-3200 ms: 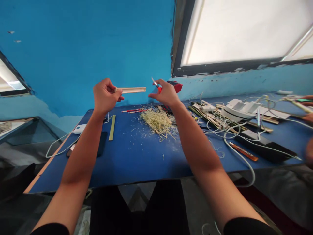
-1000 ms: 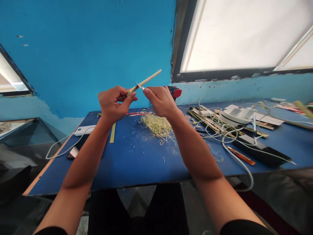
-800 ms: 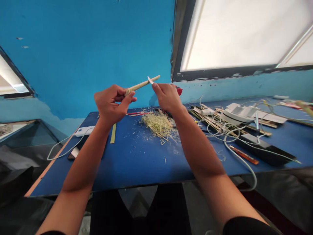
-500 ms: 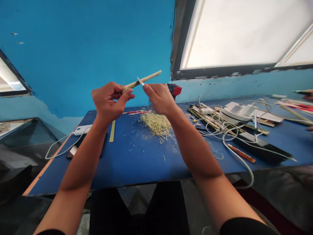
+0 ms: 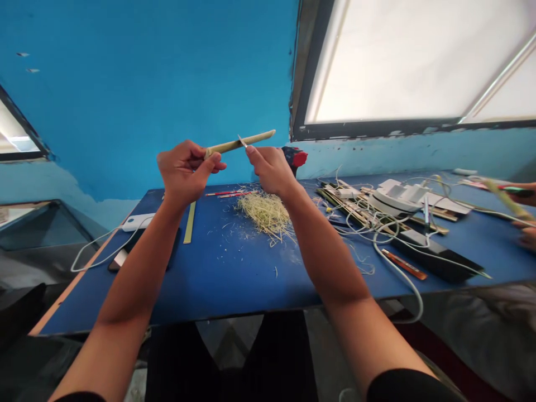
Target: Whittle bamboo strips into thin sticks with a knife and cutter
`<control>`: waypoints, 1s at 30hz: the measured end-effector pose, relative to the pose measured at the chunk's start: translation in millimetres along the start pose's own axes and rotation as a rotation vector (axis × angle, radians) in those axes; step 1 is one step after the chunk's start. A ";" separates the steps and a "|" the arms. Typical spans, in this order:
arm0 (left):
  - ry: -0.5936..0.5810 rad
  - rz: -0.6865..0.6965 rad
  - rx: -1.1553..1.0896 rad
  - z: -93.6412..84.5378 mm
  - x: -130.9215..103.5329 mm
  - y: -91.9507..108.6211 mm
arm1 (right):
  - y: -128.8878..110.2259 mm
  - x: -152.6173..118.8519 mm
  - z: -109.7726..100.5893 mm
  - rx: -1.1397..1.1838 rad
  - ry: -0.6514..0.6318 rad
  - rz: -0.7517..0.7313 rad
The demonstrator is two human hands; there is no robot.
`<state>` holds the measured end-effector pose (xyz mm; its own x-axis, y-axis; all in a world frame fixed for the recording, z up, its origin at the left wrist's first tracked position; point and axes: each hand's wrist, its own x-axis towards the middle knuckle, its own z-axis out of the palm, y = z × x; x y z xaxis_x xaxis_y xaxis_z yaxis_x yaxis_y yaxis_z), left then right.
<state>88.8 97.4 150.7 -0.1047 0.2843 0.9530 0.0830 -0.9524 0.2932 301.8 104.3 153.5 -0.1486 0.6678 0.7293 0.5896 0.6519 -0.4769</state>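
Note:
My left hand is closed around the near end of a pale bamboo strip, which slants up to the right in front of the blue wall. In my right hand is a small knife; its blade lies across the strip near the middle, touching it. Most of the knife's handle is hidden in my fist. Beneath the hands, a heap of thin bamboo shavings lies on the blue table.
Left of the shavings lies a flat bamboo strip, with a white power strip beyond my forearm. To the right are a white model boat, tangled cable and an orange cutter. Another person's hands work at the far right.
The bamboo strip is held at a flatter angle, its far end slightly lower. The blade still crosses it near the middle. At the right, the other person's hands have come further into view with a stick.

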 end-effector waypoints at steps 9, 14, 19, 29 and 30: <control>-0.060 -0.098 -0.032 -2.2 0.3 -5.7 | 94.5 13.0 -13.2 -0.073 0.079 0.304; -0.072 -0.158 -0.053 -3.1 0.4 -22.9 | 108.2 11.0 -13.7 -0.183 0.036 0.389; 0.042 -0.274 -0.096 -15.6 8.9 -46.6 | 120.1 5.1 -18.0 -0.436 -0.165 0.587; 0.130 -0.405 -0.158 -33.0 21.2 -56.1 | 103.9 10.0 -15.0 0.184 0.017 0.511; 0.114 -0.414 -0.169 -32.0 20.2 -56.3 | 95.6 11.5 -12.6 0.396 0.078 0.476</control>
<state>50.2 153.3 151.0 -0.2040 0.6399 0.7409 -0.1510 -0.7683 0.6220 366.4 169.8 122.4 0.1256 0.8996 0.4183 0.2355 0.3825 -0.8934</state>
